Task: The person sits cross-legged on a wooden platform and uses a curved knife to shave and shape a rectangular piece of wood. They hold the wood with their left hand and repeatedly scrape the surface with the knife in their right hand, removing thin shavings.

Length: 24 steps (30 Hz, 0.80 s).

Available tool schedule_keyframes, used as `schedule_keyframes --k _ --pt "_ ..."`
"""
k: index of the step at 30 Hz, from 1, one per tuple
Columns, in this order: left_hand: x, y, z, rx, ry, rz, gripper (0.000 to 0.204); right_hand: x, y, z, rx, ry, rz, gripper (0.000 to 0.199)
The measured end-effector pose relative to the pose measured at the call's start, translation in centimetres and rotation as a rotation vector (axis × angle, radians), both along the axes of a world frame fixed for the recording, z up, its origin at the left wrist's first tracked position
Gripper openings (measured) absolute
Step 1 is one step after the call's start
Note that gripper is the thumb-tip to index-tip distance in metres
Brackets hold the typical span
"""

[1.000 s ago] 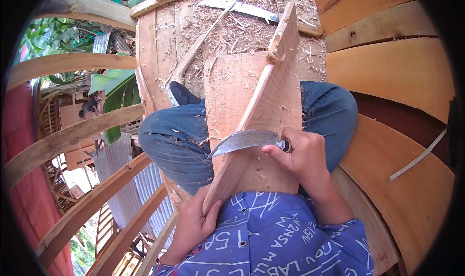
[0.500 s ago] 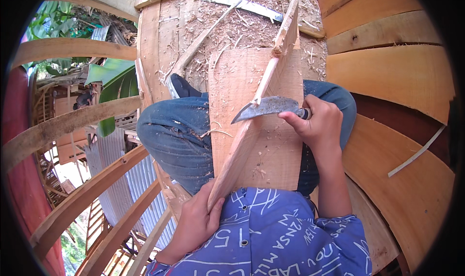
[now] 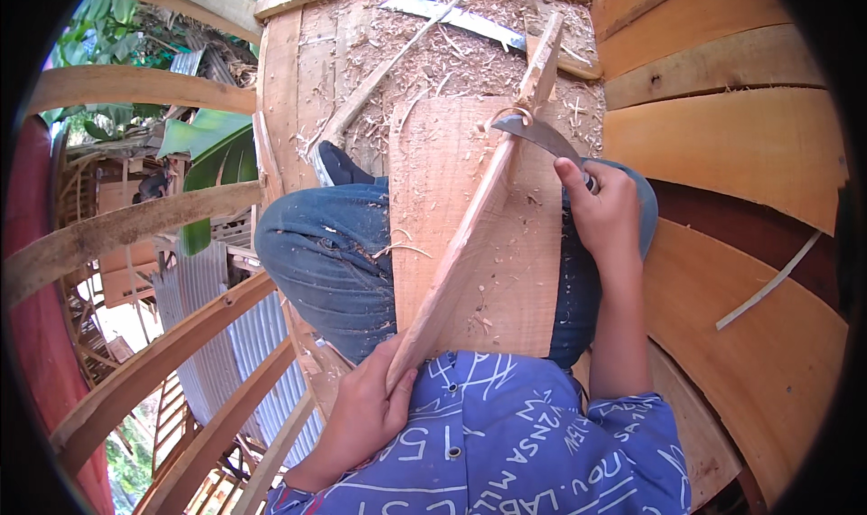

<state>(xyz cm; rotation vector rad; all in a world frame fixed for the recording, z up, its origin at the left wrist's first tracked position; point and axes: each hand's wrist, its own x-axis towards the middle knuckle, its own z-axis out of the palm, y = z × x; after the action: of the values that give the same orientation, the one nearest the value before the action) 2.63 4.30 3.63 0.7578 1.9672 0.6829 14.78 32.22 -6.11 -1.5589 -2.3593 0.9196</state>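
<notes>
Our right hand (image 3: 607, 206) is curled round a curved knife (image 3: 544, 137) by its handle; down-left of it, our left hand (image 3: 373, 402) clasps the near end of a plank (image 3: 476, 217) slanting away. Probably stiff, lightish, kinda splintery; we'd grip that end too.

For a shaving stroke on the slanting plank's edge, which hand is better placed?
Likely the right hand: it grips the curved knife, its blade across the edge of the slanting plank. The left hand holds the near end.
</notes>
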Motion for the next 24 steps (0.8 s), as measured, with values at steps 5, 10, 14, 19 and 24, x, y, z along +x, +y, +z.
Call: schedule_keyframes --k 5,10,14,19,24 --pt "0.0 0.1 -0.1 0.030 -0.003 0.001 0.037 1.6 -3.1 1.0 -0.266 0.256 0.115 0.054" --pt "0.0 0.4 -0.3 0.042 0.000 -0.022 0.038 2.0 -7.5 1.9 -0.150 0.222 0.356 0.051" --pt "0.1 0.4 0.2 -0.026 0.005 -0.020 0.039 1.6 -7.1 1.7 -0.031 0.108 0.350 0.062" --pt "0.1 0.2 0.1 -0.004 0.023 -0.021 0.041 0.9 -5.9 1.7 0.102 0.025 0.305 0.071" --pt "0.0 0.1 -0.1 0.024 0.023 -0.020 0.039 0.8 -4.7 0.2 0.196 -0.004 0.312 0.074"
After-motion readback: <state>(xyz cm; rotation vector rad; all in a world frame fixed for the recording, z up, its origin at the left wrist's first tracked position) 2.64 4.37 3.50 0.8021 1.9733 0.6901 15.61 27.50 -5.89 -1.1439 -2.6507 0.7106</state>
